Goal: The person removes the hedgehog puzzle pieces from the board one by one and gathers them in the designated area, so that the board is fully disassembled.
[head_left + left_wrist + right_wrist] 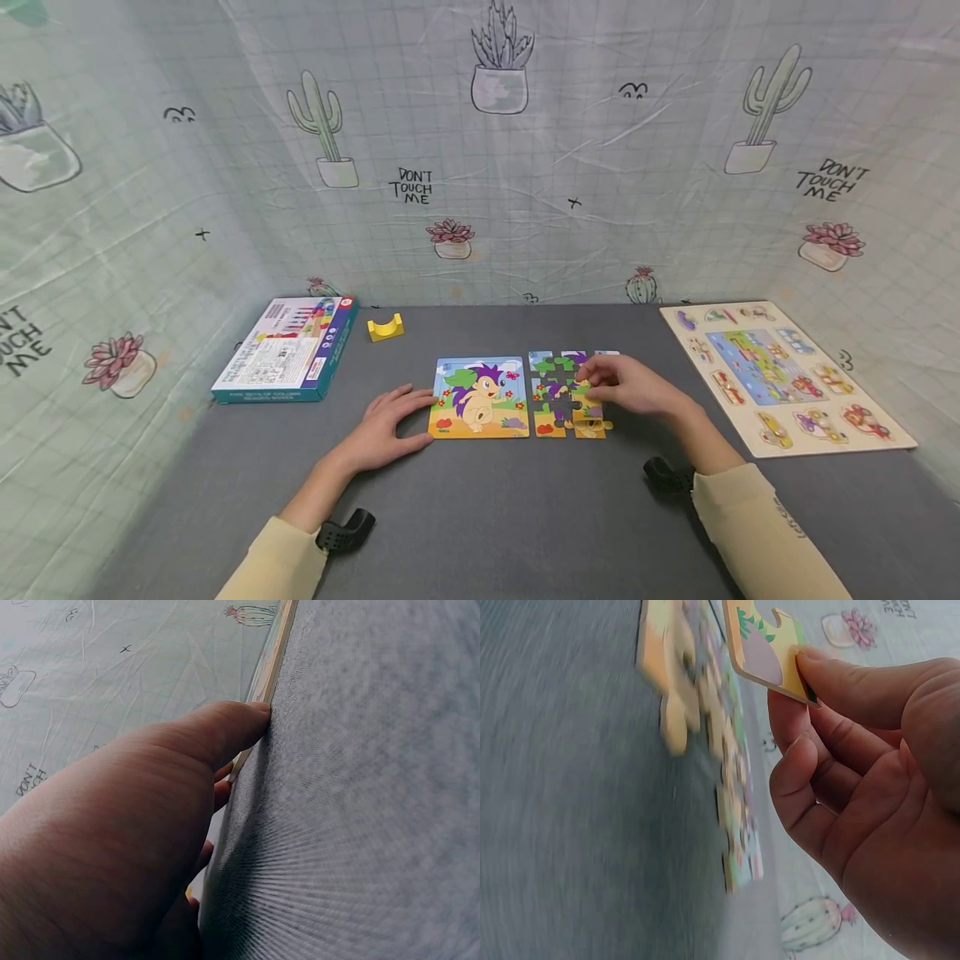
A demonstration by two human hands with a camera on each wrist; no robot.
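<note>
A square picture board [482,400] showing a purple-spined hedgehog lies flat on the table. My left hand [390,429] rests at its left side, thumb and fingertips touching the edge. The left wrist view shows the thumb [229,724] against the board's thin edge. Just right of the board lies a group of jigsaw pieces [549,425] of a similar picture, with dark gaps among them. Over that group, my right hand [630,387] pinches a yellow puzzle piece [769,645] with a purple bush on it, between thumb and fingers. In the right wrist view this piece is tilted above the others.
A flat puzzle box [288,350] lies at the back left, with a yellow curved block [386,327] beside it. On the right is a large wooden puzzle board [720,408] with pictured shapes. Patterned cloth [480,167] hangs behind and along both sides of the grey table [465,525].
</note>
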